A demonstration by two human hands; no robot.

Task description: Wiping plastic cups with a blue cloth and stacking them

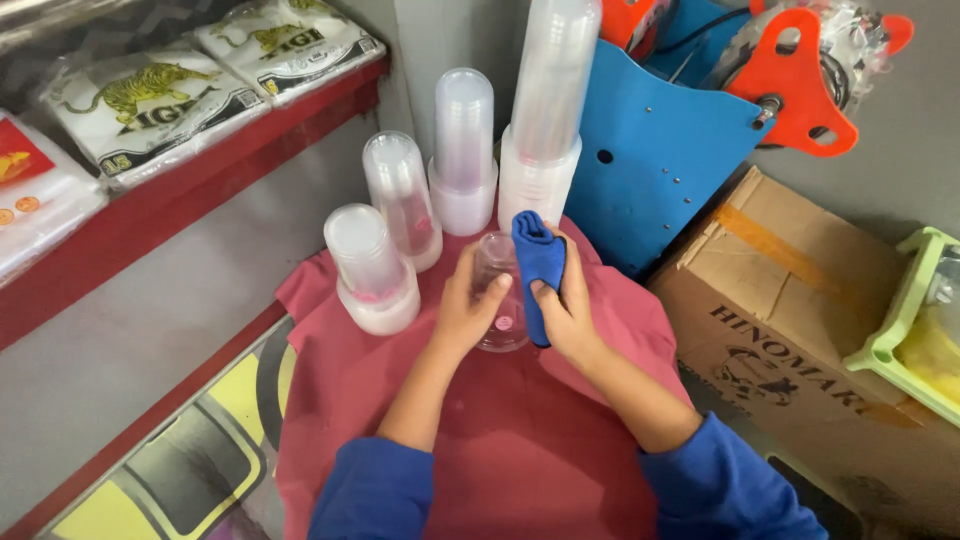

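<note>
- Clear plastic cup sits mid-bench on the red cloth, left hand wrapped round it.
- Right hand pinches a blue cloth against the cup's side.
- Behind the cup, tall stacks of clear cups; a hard wipe could knock them over.

A clear cup, a blue cloth, blue sleeves, a dark red table cover, a blue and orange machine, a brown cardboard box, a pale green tray.
</note>
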